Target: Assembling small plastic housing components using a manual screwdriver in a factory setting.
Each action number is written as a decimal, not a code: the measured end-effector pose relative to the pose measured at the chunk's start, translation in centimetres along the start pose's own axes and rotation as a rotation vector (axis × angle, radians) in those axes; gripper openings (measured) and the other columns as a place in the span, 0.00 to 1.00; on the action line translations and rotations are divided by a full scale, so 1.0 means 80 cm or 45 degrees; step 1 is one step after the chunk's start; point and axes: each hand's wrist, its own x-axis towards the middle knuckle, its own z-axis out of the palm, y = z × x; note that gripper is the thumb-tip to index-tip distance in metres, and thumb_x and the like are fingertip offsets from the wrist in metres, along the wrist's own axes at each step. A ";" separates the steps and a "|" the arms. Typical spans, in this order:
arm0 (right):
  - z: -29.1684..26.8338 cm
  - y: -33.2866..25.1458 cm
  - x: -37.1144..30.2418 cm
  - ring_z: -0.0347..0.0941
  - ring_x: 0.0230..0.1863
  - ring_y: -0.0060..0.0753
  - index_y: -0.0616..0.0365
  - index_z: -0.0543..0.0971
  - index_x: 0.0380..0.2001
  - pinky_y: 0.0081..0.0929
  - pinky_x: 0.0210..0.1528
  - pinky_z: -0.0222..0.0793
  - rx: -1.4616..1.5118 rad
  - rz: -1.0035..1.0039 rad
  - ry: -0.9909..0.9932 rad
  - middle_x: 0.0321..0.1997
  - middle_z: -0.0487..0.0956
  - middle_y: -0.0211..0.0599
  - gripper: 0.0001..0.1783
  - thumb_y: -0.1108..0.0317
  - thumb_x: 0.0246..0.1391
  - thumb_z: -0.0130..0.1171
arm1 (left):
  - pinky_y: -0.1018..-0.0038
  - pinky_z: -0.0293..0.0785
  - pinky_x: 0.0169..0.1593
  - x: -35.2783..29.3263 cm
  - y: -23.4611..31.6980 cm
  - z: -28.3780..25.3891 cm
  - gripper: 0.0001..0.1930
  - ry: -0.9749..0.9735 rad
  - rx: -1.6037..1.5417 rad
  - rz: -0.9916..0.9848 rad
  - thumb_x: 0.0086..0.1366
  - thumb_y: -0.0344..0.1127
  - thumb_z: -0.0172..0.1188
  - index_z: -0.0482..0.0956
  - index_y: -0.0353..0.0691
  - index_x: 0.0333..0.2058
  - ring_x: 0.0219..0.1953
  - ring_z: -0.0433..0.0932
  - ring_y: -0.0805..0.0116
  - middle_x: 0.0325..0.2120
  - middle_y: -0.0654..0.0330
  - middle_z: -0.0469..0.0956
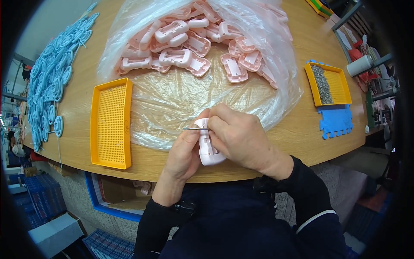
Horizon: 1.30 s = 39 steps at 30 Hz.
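Close to the table's near edge, my left hand [183, 150] is closed around a pale pink plastic casing [209, 151], elongated and rounded at its end, with small holes along its side. My right hand [241, 136] is closed at the casing's upper part. From its fingers a thin pointed metal tool [195, 128] sticks out to the left, across the casing and over my left thumb. The rest of the tool is hidden in my right hand, so its kind is unclear.
A clear plastic bag [276, 86] spills many pink casings [174, 58] ahead. A yellow perforated tray [110, 125] lies left; blue ring-shaped parts [56, 88] are heaped beyond it. At right, a yellow tray [340, 86] holds small metal pieces [321, 84] by a blue foam mat [335, 121].
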 end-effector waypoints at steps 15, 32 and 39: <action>-0.002 0.007 0.005 0.76 0.33 0.35 0.63 0.77 0.36 0.25 0.33 0.73 0.531 0.263 -0.019 0.38 0.76 0.40 0.10 0.78 0.48 0.58 | 0.68 0.69 0.58 -0.005 0.009 -0.016 0.32 -0.290 -0.247 -0.061 0.71 0.48 0.45 0.50 0.35 0.66 0.55 0.71 0.64 0.54 0.53 0.69; 0.009 0.005 0.002 0.76 0.31 0.44 0.59 0.73 0.37 0.35 0.32 0.72 0.161 0.133 -0.047 0.36 0.74 0.40 0.13 0.70 0.46 0.60 | 0.80 0.73 0.45 -0.016 0.001 -0.011 0.12 0.072 0.025 0.086 0.69 0.35 0.54 0.74 0.35 0.46 0.40 0.76 0.79 0.40 0.61 0.78; 0.015 0.005 -0.003 0.77 0.33 0.44 0.62 0.74 0.37 0.33 0.33 0.73 0.161 0.157 -0.032 0.37 0.76 0.42 0.15 0.77 0.43 0.60 | 0.80 0.71 0.48 -0.020 -0.003 -0.003 0.14 0.147 0.121 0.121 0.69 0.33 0.53 0.73 0.34 0.50 0.42 0.75 0.78 0.42 0.63 0.78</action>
